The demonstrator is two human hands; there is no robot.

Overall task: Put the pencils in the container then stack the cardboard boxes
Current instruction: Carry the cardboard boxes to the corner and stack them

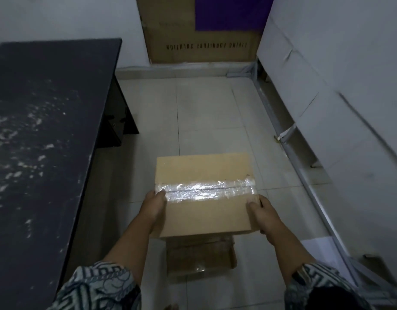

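Note:
A taped cardboard box (204,211) is held above the tiled floor, its top sealed with a shiny strip of clear tape. My left hand (153,208) grips its left side and my right hand (261,212) grips its right side. Directly below it, partly hidden, a second cardboard box (200,256) rests on the floor. No pencils or container are in view.
A dark worn table (43,135) fills the left side. A large flat carton (199,41) with a purple panel leans on the far wall. White boards (327,90) lean along the right. Pale floor tiles (211,117) stretch ahead.

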